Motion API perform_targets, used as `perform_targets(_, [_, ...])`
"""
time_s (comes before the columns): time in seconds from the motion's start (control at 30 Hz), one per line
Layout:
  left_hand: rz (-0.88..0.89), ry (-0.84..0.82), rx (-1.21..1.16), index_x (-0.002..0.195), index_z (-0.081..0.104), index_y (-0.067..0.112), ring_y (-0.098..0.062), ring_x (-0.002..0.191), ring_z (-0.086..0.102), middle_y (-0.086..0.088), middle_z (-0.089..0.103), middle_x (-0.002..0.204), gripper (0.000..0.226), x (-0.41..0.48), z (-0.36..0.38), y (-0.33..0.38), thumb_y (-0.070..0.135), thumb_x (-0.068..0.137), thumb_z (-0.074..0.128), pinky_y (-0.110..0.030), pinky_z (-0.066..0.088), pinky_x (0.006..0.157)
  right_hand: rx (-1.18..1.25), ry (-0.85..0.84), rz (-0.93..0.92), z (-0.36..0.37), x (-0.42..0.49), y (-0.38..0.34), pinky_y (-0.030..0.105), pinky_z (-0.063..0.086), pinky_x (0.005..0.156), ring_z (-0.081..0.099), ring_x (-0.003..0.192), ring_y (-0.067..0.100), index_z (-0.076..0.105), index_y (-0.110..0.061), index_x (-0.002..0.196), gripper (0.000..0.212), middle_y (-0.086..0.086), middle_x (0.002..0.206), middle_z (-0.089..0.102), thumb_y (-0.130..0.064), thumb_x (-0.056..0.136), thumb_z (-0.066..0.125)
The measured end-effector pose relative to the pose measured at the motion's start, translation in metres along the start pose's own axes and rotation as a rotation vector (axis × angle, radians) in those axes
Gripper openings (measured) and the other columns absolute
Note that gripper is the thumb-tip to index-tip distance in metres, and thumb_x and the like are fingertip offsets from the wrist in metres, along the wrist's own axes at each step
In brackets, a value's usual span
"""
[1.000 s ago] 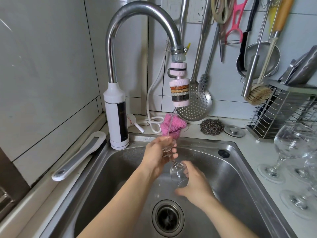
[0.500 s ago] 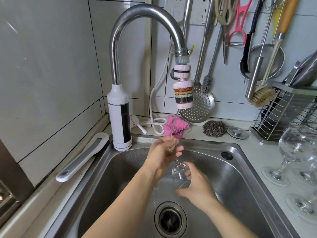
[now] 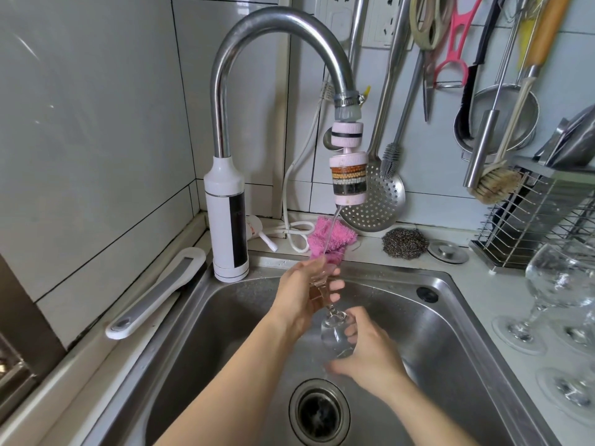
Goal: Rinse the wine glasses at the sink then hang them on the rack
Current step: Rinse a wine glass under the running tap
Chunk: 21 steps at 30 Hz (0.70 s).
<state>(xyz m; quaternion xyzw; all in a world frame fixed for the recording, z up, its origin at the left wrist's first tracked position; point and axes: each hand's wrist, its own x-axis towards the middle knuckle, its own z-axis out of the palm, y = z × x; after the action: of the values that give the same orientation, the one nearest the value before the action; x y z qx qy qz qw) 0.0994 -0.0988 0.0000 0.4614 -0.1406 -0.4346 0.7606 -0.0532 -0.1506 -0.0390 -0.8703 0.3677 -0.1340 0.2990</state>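
A clear wine glass (image 3: pixel 335 336) is held upside down and tilted over the steel sink (image 3: pixel 450 323), foot up and bowl down. My left hand (image 3: pixel 299 300) grips its foot and stem. My right hand (image 3: pixel 370 352) wraps the bowl from the right. A thin stream of water runs from the tap's pink filter (image 3: pixel 348 175) onto the foot by my left fingers. Other wine glasses (image 3: pixel 560 284) stand upright on the counter at the right.
The curved tap (image 3: pixel 277 30) rises at the back left of the basin; the drain (image 3: pixel 319 412) lies below my hands. A pink cloth (image 3: pixel 328 235), a steel scourer (image 3: pixel 405 243) and a wire rack (image 3: pixel 541 220) sit behind the sink. Utensils hang on the wall.
Both hands keep hold of the glass under the stream. My right hand's fingers have shifted slightly around the bowl; the view has tilted down a little.
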Motion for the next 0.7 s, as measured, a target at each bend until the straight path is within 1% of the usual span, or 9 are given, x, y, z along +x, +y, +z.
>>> perform_targets(0.07, [0.007, -0.003, 0.019, 0.103, 0.065, 0.008, -0.023, 0.070, 0.072, -0.014, 0.075, 0.096, 0.012, -0.002, 0.001, -0.001, 0.013, 0.093, 0.068, -0.033, 0.059, 0.060, -0.006, -0.002, 0.003, 0.000, 0.001, 0.001, 0.020, 0.044, 0.067, 0.058, 0.093, 0.004, 0.041, -0.040, 0.111, 0.077, -0.018, 0.101, 0.057, -0.037, 0.048, 0.083])
perform_targets(0.1, [0.011, 0.031, 0.019, 0.100, 0.066, 0.007, -0.023, 0.067, 0.071, -0.016, 0.075, 0.093, 0.007, -0.001, 0.000, -0.002, 0.007, 0.093, 0.065, -0.033, 0.059, 0.059, -0.007, -0.004, 0.005, -0.001, 0.001, 0.002, 0.022, 0.047, 0.071, 0.058, 0.094, 0.005, 0.041, -0.040, 0.112, 0.077, -0.018, 0.102, 0.057, -0.036, 0.047, 0.084])
perform_targets(0.17, [0.021, 0.164, 0.004, 0.098, 0.069, 0.002, -0.022, 0.061, 0.069, -0.017, 0.073, 0.088, 0.014, 0.002, -0.002, 0.000, -0.001, 0.092, 0.057, -0.032, 0.058, 0.057, -0.011, -0.002, 0.004, -0.002, 0.002, 0.004, 0.025, 0.049, 0.077, 0.058, 0.098, 0.006, 0.043, -0.040, 0.114, 0.079, -0.017, 0.104, 0.056, -0.034, 0.048, 0.084])
perform_targets(0.23, [0.054, 0.305, -0.045, 0.113, 0.067, -0.003, -0.024, 0.064, 0.070, -0.021, 0.073, 0.092, 0.025, 0.006, -0.009, 0.008, -0.003, 0.093, 0.052, -0.033, 0.058, 0.064, -0.032, -0.004, -0.005, -0.001, 0.002, 0.005, 0.024, 0.048, 0.078, 0.059, 0.099, 0.007, 0.044, -0.041, 0.115, 0.076, -0.017, 0.105, 0.055, -0.032, 0.050, 0.083])
perform_targets(0.3, [0.102, 0.360, -0.131, 0.134, 0.054, -0.001, -0.027, 0.078, 0.071, -0.021, 0.073, 0.099, 0.036, 0.010, -0.019, 0.016, 0.000, 0.098, 0.051, -0.038, 0.057, 0.073, -0.037, -0.014, -0.009, 0.000, 0.002, 0.006, 0.023, 0.048, 0.074, 0.059, 0.098, 0.007, 0.044, -0.042, 0.113, 0.074, -0.018, 0.104, 0.055, -0.030, 0.051, 0.083])
perform_targets(0.37, [0.168, 0.347, -0.220, 0.143, 0.047, 0.005, -0.021, 0.090, 0.072, -0.012, 0.073, 0.103, 0.042, 0.008, -0.025, 0.024, 0.002, 0.101, 0.052, -0.034, 0.056, 0.075, -0.031, -0.020, -0.011, 0.000, 0.002, 0.006, 0.023, 0.049, 0.074, 0.059, 0.099, 0.006, 0.043, -0.043, 0.111, 0.074, -0.019, 0.104, 0.054, -0.029, 0.051, 0.085])
perform_targets(0.47, [0.230, 0.270, -0.234, 0.144, 0.048, 0.006, -0.016, 0.106, 0.074, -0.003, 0.077, 0.111, 0.041, 0.004, -0.025, 0.031, 0.005, 0.103, 0.052, -0.033, 0.055, 0.088, -0.034, -0.024, -0.004, 0.000, 0.002, 0.007, 0.026, 0.051, 0.078, 0.060, 0.102, 0.007, 0.044, -0.043, 0.113, 0.076, -0.019, 0.106, 0.055, -0.030, 0.051, 0.086])
perform_targets(0.6, [0.293, 0.181, -0.157, 0.143, 0.050, 0.011, -0.011, 0.113, 0.071, 0.001, 0.076, 0.119, 0.040, 0.003, -0.026, 0.037, 0.010, 0.103, 0.055, -0.037, 0.051, 0.092, -0.026, -0.028, -0.001, -0.001, 0.003, 0.008, 0.027, 0.051, 0.079, 0.060, 0.103, 0.008, 0.045, -0.042, 0.116, 0.081, -0.017, 0.108, 0.055, -0.033, 0.049, 0.089])
perform_targets(0.7, [0.269, 0.226, 0.039, 0.135, 0.057, 0.018, -0.017, 0.109, 0.072, 0.002, 0.078, 0.110, 0.039, -0.001, -0.027, 0.037, 0.025, 0.098, 0.065, -0.037, 0.050, 0.086, -0.013, -0.031, 0.003, 0.000, 0.004, 0.009, 0.025, 0.050, 0.081, 0.059, 0.105, 0.007, 0.044, -0.041, 0.120, 0.086, -0.018, 0.109, 0.055, -0.035, 0.047, 0.089])
